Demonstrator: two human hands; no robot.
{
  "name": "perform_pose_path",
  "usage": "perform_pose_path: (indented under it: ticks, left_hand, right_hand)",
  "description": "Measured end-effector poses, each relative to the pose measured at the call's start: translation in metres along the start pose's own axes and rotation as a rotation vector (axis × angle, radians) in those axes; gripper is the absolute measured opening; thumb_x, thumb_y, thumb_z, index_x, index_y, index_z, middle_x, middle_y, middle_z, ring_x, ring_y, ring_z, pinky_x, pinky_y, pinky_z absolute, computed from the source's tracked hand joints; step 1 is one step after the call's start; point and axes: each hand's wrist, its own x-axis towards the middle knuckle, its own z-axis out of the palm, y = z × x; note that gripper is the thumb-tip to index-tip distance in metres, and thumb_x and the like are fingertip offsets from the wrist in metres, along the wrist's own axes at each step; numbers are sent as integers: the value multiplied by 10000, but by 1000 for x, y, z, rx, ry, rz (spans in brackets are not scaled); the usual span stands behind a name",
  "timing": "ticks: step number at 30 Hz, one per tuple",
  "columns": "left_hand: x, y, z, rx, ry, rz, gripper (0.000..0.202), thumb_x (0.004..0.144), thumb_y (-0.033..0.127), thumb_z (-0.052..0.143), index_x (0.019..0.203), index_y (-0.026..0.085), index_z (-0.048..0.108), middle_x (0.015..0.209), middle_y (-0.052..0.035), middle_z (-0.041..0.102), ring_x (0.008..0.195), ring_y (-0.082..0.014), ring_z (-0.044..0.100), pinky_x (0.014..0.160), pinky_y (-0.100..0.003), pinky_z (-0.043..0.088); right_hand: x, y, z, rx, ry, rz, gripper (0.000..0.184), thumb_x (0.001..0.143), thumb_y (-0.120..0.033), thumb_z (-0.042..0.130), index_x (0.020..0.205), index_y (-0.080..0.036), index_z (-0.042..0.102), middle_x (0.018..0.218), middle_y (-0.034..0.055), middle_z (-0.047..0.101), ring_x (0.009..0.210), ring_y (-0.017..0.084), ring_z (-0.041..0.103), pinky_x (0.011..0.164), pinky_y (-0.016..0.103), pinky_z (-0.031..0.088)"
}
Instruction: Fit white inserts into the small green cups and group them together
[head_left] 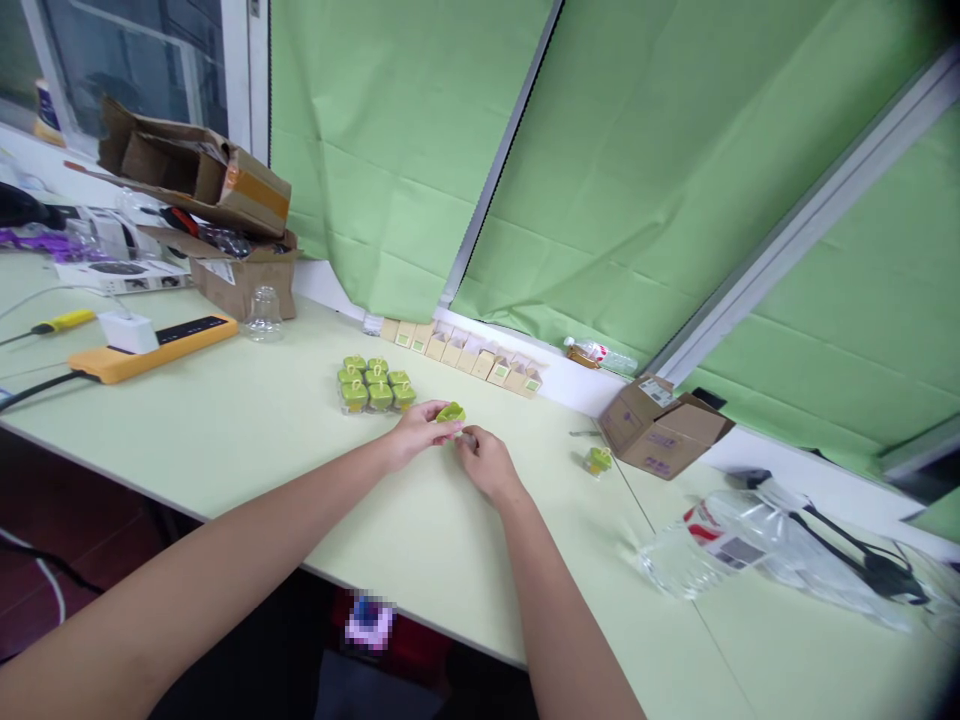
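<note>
In the middle of the table, my left hand (420, 436) is closed around a small green lid-like piece (451, 413), thumb towards me. Right beside it my right hand (486, 460) has its fingers curled together, with a small greyish bit at the fingertips. What exactly they hold is too small to make out. To the left of my hands stands a tight group of several small clear containers with green tops (380, 396), each with a yellowish bit on top. A single similar green-topped container (598, 460) stands apart on the right.
Several small tan boxes (470, 357) line the wall. On the left are an orange power strip (161, 350), a clear glass jar (264, 313) and stacked cardboard boxes (247, 275). An open carton (664, 430) and a large clear plastic bottle (705, 545) are on the right.
</note>
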Motion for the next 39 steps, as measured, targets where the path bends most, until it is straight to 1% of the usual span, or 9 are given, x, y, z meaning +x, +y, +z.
perform_pose_path:
  ticks: [9,21,27,31,33,35,37,39]
  left_hand:
    - [2,-2,-1,25,-9,-5,579,559,407,897,1043,169,685,883,-30,648,674,-84,581,687,-244,481]
    - [1,-1,0,55,-10,-8,559,555,409,898,1014,168,689,856,-26,644,654,-83,581,651,-237,466]
    - [5,-6,-3,55,-10,0,579,554,413,898,1037,180,682,897,-31,651,675,-89,592,667,-247,475]
    - [8,-11,-6,59,-11,17,567,580,417,886,1053,185,677,928,-37,654,688,-92,594,677,-252,480]
    - [9,-11,-6,74,-1,32,566,585,417,883,1061,190,677,951,-40,657,681,-90,590,676,-256,483]
    - [9,-10,-5,94,17,51,573,575,413,887,1057,186,674,986,-48,661,691,-96,592,681,-265,489]
    - [9,-10,-4,109,45,66,587,559,398,893,1050,177,659,1005,-57,665,736,-118,604,694,-277,495]
    - [11,-11,-4,126,77,79,617,545,366,897,1066,176,630,962,-52,670,773,-141,611,699,-282,493]
  right_hand:
    - [-1,-2,-2,15,-6,3,288,913,-345,500,1090,-192,667,989,88,714,831,184,628,742,273,428]
    - [-1,-2,-3,-3,-15,4,277,913,-328,492,1078,-193,669,966,85,714,808,180,619,720,268,422]
    - [0,0,-1,-10,-11,2,282,921,-344,508,1098,-192,666,1039,92,714,882,186,635,783,272,435]
    - [0,1,0,-23,-7,8,277,923,-353,506,1084,-193,665,1033,97,711,894,199,635,795,287,437]
    - [2,2,1,-25,20,25,288,928,-364,490,1086,-194,660,1032,100,706,898,204,633,801,297,439]
    - [4,4,2,4,84,47,309,927,-370,479,1109,-187,648,1059,107,693,912,206,629,820,305,445]
    - [6,5,3,76,154,83,340,907,-382,495,1141,-176,630,1086,114,681,907,204,629,821,311,460]
    - [8,7,3,181,199,150,383,867,-407,534,1162,-175,612,1073,104,682,858,198,635,790,313,482]
